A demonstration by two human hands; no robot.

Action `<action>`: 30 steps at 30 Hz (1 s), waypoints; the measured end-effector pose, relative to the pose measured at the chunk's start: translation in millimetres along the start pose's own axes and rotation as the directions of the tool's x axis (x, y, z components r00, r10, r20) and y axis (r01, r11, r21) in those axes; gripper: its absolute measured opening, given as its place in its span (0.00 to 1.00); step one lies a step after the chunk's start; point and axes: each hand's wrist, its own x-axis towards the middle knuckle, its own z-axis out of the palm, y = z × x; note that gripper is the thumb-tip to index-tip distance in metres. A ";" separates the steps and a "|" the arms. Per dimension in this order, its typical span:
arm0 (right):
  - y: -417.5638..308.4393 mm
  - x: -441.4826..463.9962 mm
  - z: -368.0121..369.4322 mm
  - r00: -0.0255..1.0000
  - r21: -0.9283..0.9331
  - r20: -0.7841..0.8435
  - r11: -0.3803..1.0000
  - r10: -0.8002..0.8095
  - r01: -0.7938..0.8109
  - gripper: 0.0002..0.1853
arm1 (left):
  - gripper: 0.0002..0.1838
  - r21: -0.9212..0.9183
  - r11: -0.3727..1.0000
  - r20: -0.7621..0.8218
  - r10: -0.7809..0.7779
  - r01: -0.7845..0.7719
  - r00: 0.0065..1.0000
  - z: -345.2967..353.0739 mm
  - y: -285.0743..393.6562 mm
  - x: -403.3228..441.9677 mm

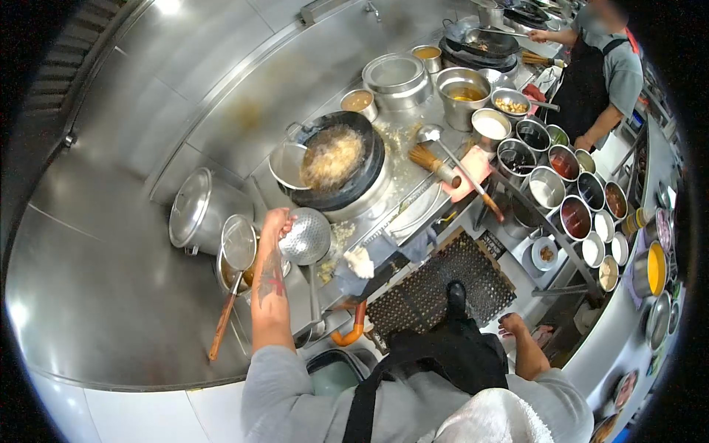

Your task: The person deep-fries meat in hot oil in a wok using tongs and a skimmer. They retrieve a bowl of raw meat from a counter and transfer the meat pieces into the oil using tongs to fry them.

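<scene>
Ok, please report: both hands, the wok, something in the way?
Left hand at metal scoop, right hand empty. Wok frothing. Small pan overlaps wok's left rim.

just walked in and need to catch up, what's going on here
The person's left hand is at the edge of a round, perforated steel skimmer; whether it grips it is unclear. Their right hand hangs apparently empty above the black perforated floor mat. Golden food bubbles in a round black wok. At upper right, a co-worker in a black apron holds a long metal handle.
</scene>
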 end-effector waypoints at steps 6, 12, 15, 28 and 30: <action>-19.9 15.0 -59.1 0.999 0.053 -0.028 0.998 0.022 -0.021 0.12 | 0.15 -0.401 0.832 0.494 -0.155 0.383 0.855 66.7 5.6 -0.5; -14.7 75.8 -88.6 0.995 -0.049 -0.020 0.994 -0.100 0.099 0.13 | 0.19 -0.448 0.854 0.485 -0.018 0.266 0.874 82.1 2.4 -38.6; -46.1 17.1 -100.0 0.678 -0.733 0.068 0.425 -0.732 0.532 0.14 | 0.20 -0.463 0.859 0.379 -0.030 0.218 0.925 68.8 -3.1 -39.8; 21.0 174.1 -56.4 0.927 -0.519 0.035 0.786 -0.373 0.336 0.11 | 0.18 0.533 0.755 -0.263 0.577 -0.382 0.773 38.1 27.6 -16.5; 47.6 227.6 -45.6 0.837 -0.603 0.030 0.657 -0.547 0.451 0.11 | 0.17 0.543 0.773 -0.283 0.535 -0.327 0.796 41.0 60.2 -52.9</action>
